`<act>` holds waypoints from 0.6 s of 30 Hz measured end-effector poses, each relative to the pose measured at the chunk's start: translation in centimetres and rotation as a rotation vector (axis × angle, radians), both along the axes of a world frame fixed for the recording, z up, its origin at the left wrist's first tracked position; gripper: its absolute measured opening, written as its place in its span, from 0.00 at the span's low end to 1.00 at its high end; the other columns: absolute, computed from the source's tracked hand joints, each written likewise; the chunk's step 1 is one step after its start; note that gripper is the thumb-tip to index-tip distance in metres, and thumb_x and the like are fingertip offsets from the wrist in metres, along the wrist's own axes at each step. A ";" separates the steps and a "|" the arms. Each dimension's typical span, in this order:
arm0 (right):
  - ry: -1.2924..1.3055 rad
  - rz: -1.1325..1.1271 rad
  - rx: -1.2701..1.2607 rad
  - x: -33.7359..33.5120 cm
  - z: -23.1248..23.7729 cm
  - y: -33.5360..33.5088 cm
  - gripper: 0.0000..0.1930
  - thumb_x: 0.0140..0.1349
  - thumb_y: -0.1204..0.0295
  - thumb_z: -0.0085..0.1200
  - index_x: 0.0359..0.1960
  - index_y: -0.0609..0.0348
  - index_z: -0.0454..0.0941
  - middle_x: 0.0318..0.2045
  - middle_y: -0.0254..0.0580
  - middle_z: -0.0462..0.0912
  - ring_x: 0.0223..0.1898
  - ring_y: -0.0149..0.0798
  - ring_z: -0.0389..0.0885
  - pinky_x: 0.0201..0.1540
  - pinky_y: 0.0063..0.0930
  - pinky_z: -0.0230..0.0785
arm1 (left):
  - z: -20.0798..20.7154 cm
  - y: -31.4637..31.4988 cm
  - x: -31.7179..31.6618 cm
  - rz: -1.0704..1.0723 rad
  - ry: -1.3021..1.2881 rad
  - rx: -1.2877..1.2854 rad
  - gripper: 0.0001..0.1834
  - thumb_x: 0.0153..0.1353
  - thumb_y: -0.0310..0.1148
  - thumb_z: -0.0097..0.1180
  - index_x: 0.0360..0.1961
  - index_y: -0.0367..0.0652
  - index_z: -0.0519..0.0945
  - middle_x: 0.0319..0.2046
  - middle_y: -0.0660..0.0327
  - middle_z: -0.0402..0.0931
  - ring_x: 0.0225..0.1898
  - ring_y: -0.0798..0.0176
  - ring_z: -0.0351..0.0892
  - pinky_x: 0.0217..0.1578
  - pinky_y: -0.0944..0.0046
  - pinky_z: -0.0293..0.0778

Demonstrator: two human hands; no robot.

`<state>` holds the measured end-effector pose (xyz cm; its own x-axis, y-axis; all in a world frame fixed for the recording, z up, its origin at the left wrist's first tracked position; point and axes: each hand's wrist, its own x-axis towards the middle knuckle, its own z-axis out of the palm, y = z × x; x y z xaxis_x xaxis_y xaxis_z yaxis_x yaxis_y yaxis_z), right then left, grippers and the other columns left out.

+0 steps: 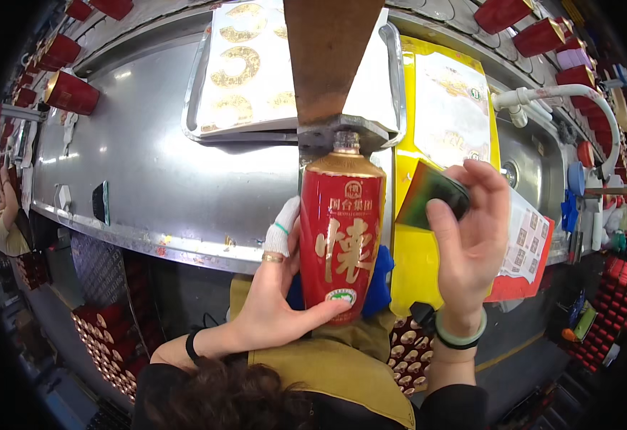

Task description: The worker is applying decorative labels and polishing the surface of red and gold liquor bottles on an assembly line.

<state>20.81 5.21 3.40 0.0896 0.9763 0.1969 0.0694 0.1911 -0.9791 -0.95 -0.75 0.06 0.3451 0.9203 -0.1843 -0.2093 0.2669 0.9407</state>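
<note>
On the near side of a broad brown post (331,57), the half-curled left hand (272,304) holds a tall, gold-shouldered red bottle (342,229); right of the post, the loosely bent right hand (472,244) pinches a flat, dark-green rectangular piece (415,197).

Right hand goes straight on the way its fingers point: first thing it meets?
Likely the white printed sheet on the yellow covering, just beyond the fingertips in the picture. The right hand looks raised, so it might pass above; depth is unclear.
</note>
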 end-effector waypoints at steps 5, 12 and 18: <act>-0.658 0.537 0.478 0.7 4.1 -0.4 0.20 0.51 0.77 0.61 0.48 0.58 0.85 0.40 0.39 0.82 0.39 0.40 0.82 0.42 0.31 0.76 | 0.2 -0.8 0.1 0.017 0.021 0.017 0.61 0.58 0.22 0.70 0.79 0.35 0.35 0.78 0.46 0.43 0.78 0.53 0.50 0.76 0.52 0.54; -0.885 0.448 0.716 -2.2 2.8 5.7 0.16 0.51 0.71 0.60 0.44 0.55 0.83 0.32 0.33 0.78 0.36 0.40 0.78 0.40 0.33 0.73 | -0.3 -0.8 0.3 0.034 0.041 0.069 0.62 0.57 0.26 0.73 0.79 0.37 0.36 0.77 0.47 0.46 0.77 0.53 0.53 0.75 0.53 0.55; -0.839 0.339 1.135 -1.3 0.2 3.5 0.17 0.51 0.76 0.59 0.44 0.51 0.88 0.39 0.28 0.86 0.31 0.31 0.76 0.35 0.27 0.74 | -0.8 -0.9 0.1 -0.004 0.079 0.049 0.63 0.57 0.25 0.73 0.79 0.37 0.35 0.76 0.45 0.47 0.77 0.52 0.53 0.76 0.52 0.55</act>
